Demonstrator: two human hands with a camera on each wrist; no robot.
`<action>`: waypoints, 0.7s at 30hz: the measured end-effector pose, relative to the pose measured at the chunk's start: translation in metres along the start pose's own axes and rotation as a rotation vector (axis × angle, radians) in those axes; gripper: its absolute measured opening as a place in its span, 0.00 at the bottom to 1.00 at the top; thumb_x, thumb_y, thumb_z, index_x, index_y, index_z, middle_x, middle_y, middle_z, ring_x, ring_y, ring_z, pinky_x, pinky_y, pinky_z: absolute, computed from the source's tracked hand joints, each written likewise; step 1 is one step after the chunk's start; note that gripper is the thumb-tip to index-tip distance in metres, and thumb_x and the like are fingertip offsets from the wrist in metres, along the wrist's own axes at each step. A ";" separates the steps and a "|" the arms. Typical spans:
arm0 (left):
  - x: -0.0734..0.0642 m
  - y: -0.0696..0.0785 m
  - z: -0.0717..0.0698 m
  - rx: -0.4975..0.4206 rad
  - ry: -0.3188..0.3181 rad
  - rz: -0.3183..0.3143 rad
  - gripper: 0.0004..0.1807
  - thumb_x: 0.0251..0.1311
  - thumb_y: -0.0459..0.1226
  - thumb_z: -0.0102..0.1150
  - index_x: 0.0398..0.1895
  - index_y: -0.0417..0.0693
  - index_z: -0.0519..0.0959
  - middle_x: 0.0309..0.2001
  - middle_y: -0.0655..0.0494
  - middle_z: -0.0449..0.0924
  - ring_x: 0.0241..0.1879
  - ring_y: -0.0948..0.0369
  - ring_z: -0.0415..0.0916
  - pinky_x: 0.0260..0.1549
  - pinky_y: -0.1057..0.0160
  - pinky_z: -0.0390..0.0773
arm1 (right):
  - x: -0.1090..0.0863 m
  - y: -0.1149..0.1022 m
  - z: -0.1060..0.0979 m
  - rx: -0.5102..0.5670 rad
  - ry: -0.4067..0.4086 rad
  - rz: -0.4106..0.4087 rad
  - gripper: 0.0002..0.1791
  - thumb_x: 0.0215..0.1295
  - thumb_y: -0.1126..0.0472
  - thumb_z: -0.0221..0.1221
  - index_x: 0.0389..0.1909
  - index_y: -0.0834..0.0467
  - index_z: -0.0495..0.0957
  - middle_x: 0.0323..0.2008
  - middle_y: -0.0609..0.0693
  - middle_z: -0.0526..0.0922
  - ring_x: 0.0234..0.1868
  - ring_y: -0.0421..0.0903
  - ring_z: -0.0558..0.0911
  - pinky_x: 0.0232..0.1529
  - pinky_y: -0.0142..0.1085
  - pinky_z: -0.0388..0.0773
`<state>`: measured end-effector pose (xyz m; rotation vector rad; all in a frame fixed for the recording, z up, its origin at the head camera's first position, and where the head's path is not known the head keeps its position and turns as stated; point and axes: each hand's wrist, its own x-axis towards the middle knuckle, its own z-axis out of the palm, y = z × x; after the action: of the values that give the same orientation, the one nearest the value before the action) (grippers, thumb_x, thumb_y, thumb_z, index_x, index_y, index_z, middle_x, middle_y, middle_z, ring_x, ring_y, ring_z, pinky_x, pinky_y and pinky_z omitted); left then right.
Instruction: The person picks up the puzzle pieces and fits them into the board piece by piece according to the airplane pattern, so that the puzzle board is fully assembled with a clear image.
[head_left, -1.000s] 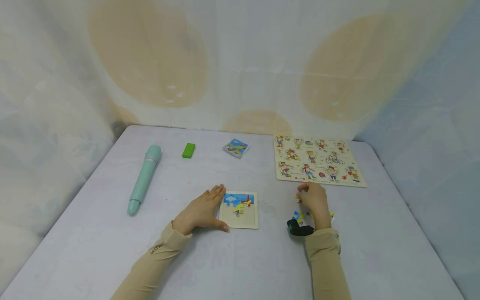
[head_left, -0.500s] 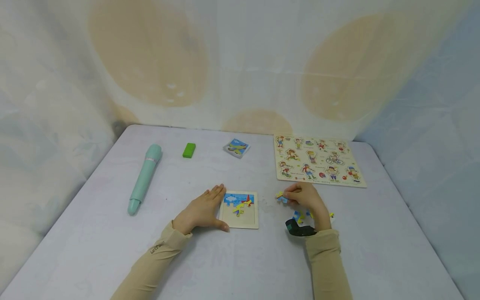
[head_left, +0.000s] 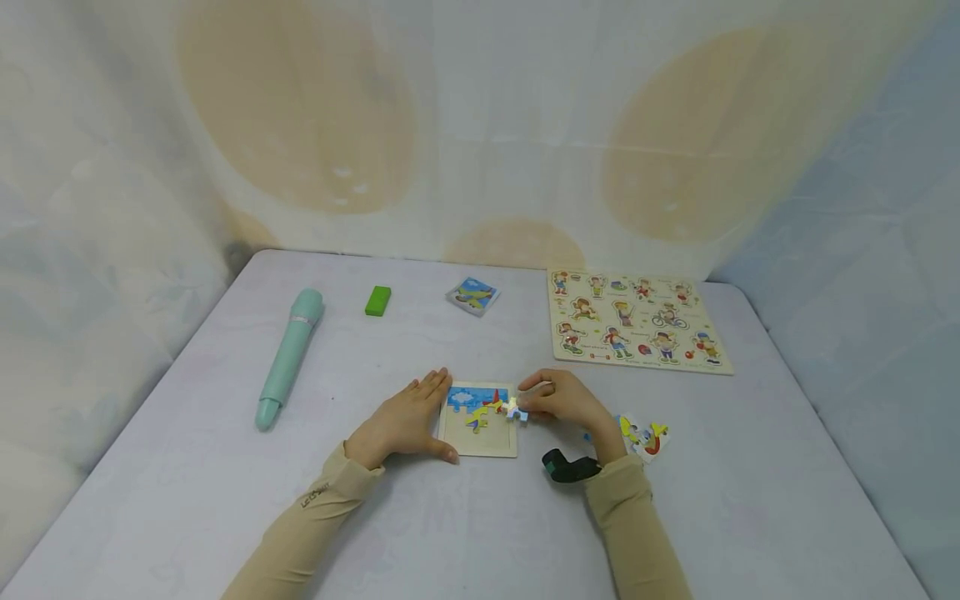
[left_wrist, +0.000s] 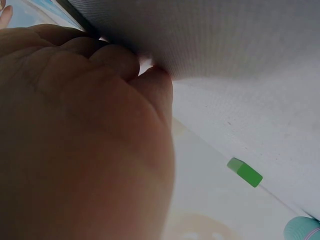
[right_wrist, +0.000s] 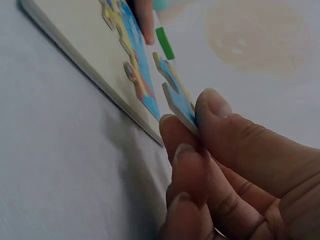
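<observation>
A square wooden puzzle tray (head_left: 491, 446) lies on the table, its upper part filled with joined blue, yellow and red pieces. My left hand (head_left: 401, 423) rests flat along the tray's left side, fingers straight and thumb at the lower left corner. Between thumb and fingertips my right hand (head_left: 566, 400) pinches a blue and yellow jigsaw piece (right_wrist: 179, 100), over the tray's right edge in the head view. In the right wrist view the piece stands tilted, apart from the tray. Loose puzzle pieces (head_left: 647, 439) lie beside the right wrist, partly hidden by it.
Behind the right hand lies a large wooden board (head_left: 637, 321) with cartoon figures. A small picture card (head_left: 473, 297) and a green block (head_left: 378, 301) are near the back edge. At the left is a mint-green microphone-shaped object (head_left: 289, 358). A black camera mount (head_left: 570, 467) sits at the right wrist.
My right hand has picked up the jigsaw piece from near the loose pieces and carried it left to the tray's right edge. The left hand has stayed in place.
</observation>
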<state>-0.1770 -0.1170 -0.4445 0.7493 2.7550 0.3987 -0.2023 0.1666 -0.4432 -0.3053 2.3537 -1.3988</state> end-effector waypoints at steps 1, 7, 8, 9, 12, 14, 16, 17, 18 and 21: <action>0.000 0.000 0.000 0.001 0.000 0.000 0.69 0.38 0.64 0.72 0.76 0.36 0.49 0.77 0.43 0.45 0.78 0.49 0.42 0.75 0.49 0.50 | 0.001 -0.001 0.003 -0.001 -0.005 0.001 0.17 0.61 0.63 0.64 0.48 0.66 0.77 0.23 0.48 0.83 0.24 0.37 0.78 0.27 0.28 0.75; -0.001 0.000 -0.001 0.001 0.001 0.007 0.68 0.38 0.64 0.72 0.75 0.36 0.49 0.77 0.42 0.45 0.77 0.49 0.43 0.75 0.48 0.51 | 0.005 -0.010 0.019 -0.032 -0.005 -0.035 0.17 0.58 0.62 0.67 0.47 0.64 0.77 0.16 0.44 0.74 0.20 0.39 0.67 0.25 0.28 0.64; -0.001 0.000 -0.002 -0.001 0.002 0.009 0.68 0.39 0.64 0.72 0.75 0.36 0.49 0.77 0.42 0.46 0.77 0.49 0.43 0.75 0.48 0.51 | 0.005 -0.011 0.021 -0.037 -0.008 -0.038 0.17 0.57 0.62 0.67 0.46 0.64 0.76 0.16 0.45 0.73 0.20 0.39 0.67 0.25 0.29 0.63; -0.001 0.001 -0.002 -0.002 0.003 0.010 0.68 0.39 0.64 0.72 0.75 0.36 0.49 0.77 0.42 0.46 0.77 0.49 0.43 0.75 0.48 0.51 | 0.005 -0.011 0.022 -0.040 -0.006 -0.031 0.17 0.57 0.62 0.67 0.46 0.63 0.76 0.16 0.45 0.73 0.20 0.39 0.67 0.26 0.29 0.63; -0.001 0.001 -0.003 -0.006 0.002 0.010 0.68 0.38 0.64 0.72 0.75 0.36 0.49 0.77 0.42 0.46 0.77 0.49 0.43 0.75 0.48 0.51 | 0.005 -0.013 0.026 -0.046 0.002 -0.019 0.17 0.56 0.64 0.67 0.45 0.63 0.75 0.17 0.46 0.75 0.21 0.40 0.68 0.26 0.29 0.64; -0.002 0.002 -0.003 -0.007 0.000 0.009 0.68 0.38 0.64 0.72 0.75 0.36 0.49 0.77 0.42 0.46 0.77 0.49 0.43 0.75 0.48 0.51 | 0.005 -0.014 0.028 -0.051 0.025 0.001 0.17 0.55 0.64 0.68 0.44 0.62 0.75 0.18 0.46 0.76 0.22 0.40 0.69 0.26 0.29 0.65; -0.002 0.002 -0.004 -0.007 -0.001 0.006 0.68 0.38 0.63 0.72 0.75 0.36 0.50 0.77 0.42 0.46 0.77 0.49 0.43 0.75 0.48 0.50 | 0.005 -0.015 0.031 -0.076 0.055 0.014 0.17 0.54 0.64 0.69 0.43 0.61 0.75 0.18 0.47 0.76 0.22 0.41 0.70 0.26 0.30 0.65; -0.002 0.002 -0.004 -0.007 -0.001 0.004 0.67 0.38 0.63 0.72 0.75 0.36 0.50 0.77 0.42 0.46 0.77 0.49 0.43 0.75 0.48 0.50 | 0.006 -0.016 0.032 -0.096 0.071 0.022 0.17 0.53 0.64 0.70 0.43 0.60 0.76 0.19 0.47 0.76 0.22 0.41 0.70 0.26 0.30 0.66; -0.002 0.002 -0.004 -0.008 -0.002 0.002 0.67 0.38 0.63 0.72 0.75 0.36 0.50 0.77 0.42 0.46 0.77 0.49 0.43 0.75 0.48 0.50 | 0.006 -0.017 0.034 -0.122 0.086 0.026 0.17 0.53 0.63 0.70 0.42 0.60 0.76 0.19 0.47 0.76 0.23 0.41 0.70 0.26 0.30 0.66; -0.002 0.003 -0.004 -0.011 -0.004 -0.002 0.67 0.39 0.63 0.72 0.75 0.36 0.50 0.77 0.43 0.46 0.77 0.49 0.43 0.75 0.48 0.50 | 0.008 -0.019 0.038 -0.188 0.127 0.046 0.17 0.51 0.61 0.72 0.40 0.57 0.77 0.20 0.47 0.76 0.23 0.41 0.71 0.26 0.31 0.66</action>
<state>-0.1751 -0.1168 -0.4390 0.7440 2.7474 0.4114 -0.1930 0.1242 -0.4444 -0.2181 2.5850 -1.2104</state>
